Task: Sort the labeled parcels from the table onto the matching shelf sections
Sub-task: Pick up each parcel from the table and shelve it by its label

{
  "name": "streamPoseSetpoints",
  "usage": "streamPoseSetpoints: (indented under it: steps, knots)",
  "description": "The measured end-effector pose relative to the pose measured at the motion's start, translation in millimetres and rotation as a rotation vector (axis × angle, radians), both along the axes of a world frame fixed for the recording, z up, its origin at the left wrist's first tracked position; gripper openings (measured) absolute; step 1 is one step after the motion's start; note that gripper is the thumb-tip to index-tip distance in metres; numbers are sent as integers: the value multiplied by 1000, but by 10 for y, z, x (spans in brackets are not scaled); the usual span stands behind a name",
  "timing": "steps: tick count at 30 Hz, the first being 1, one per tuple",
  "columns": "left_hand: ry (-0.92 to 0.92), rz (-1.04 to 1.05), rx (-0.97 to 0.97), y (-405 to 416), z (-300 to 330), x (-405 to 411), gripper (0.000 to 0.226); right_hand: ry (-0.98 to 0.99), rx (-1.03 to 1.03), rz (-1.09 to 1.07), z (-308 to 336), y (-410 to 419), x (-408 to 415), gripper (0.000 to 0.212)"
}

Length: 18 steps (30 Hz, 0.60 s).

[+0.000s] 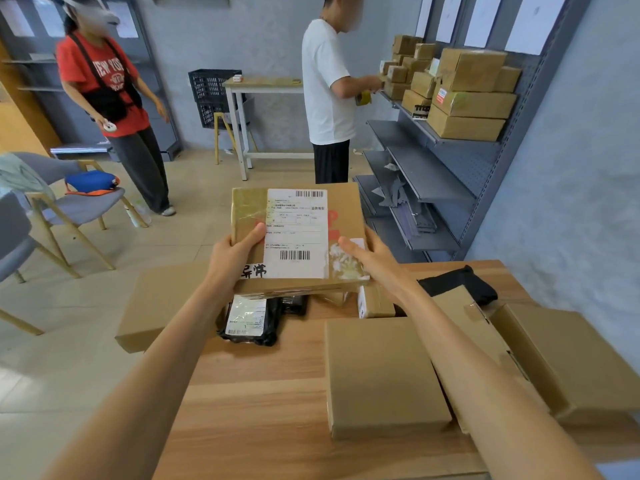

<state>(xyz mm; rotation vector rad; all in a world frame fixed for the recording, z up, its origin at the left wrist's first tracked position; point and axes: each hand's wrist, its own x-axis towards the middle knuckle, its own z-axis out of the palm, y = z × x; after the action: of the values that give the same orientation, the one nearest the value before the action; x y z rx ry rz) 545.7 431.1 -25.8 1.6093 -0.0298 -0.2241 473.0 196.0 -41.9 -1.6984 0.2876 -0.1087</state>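
Wooden table point(263, 393) surface lies below a flat cardboard parcel point(298, 237), which is held raised above it, label up. The parcel is gripped at both side edges — left hand point(230, 258) with thumb curled over the top, right hand point(372, 258) with fingers laid along the edge. Further parcels remain on the table. The shelf point(433, 174) stands well apart, with a person in white point(325, 81) beside it — a misread label would cause wrong placement.

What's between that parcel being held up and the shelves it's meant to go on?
A person in a white shirt stands at the shelf, beside its stacked boxes. The lower shelves beyond the parcel look unblocked.
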Motion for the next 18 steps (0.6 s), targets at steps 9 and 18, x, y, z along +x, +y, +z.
streamPoseSetpoints:
  steps: [9,18]
  knots:
    - [11,-160,-71,-245,36,-51,44,-24,222,-51,-11,-275,-81,56]
    - [-50,-408,-255,-655,274,-41,57,-123,194,-230,347,-516,-492,45]
